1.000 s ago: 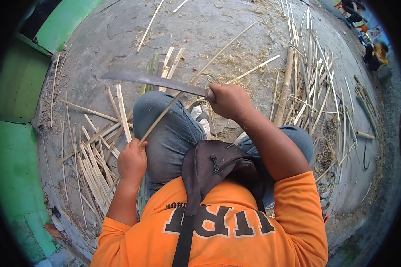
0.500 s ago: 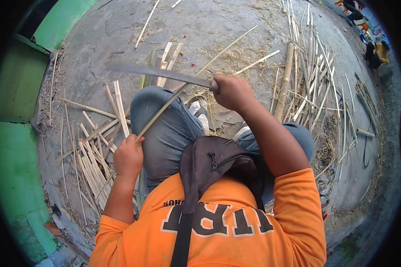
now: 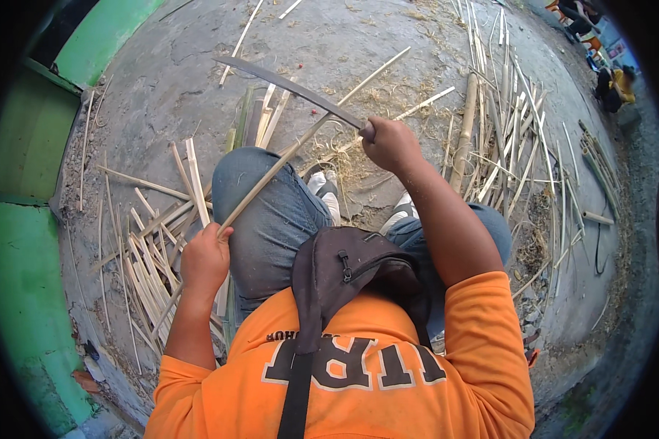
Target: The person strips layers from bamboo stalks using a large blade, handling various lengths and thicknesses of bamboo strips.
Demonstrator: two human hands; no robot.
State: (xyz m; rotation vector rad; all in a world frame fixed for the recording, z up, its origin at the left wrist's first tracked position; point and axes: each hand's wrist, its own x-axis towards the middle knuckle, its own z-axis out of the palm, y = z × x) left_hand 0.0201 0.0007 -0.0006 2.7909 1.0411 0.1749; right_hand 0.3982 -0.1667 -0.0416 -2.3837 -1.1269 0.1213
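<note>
My left hand [image 3: 206, 257] is closed around a long, thin bamboo strip [image 3: 271, 174]. The strip slants up and to the right across my left knee, and its lower end runs back past my left forearm. My right hand [image 3: 392, 144] grips the handle of a machete [image 3: 300, 89]. Its long dark blade points up and to the left and crosses the strip near the strip's upper half. Whether the edge touches the strip, I cannot tell.
Split bamboo strips [image 3: 145, 282] lie piled at my left. Bamboo poles [image 3: 464, 132] and more strips spread at the right. Shavings [image 3: 359, 110] litter the concrete beyond my feet. A green wall [image 3: 25, 285] stands at far left. A person [image 3: 616, 88] is at the upper right.
The machete's tip has swung upward and right, so the blade slopes more steeply. My right hand has shifted slightly right. The strip in my left hand has moved slightly left and appears turned.
</note>
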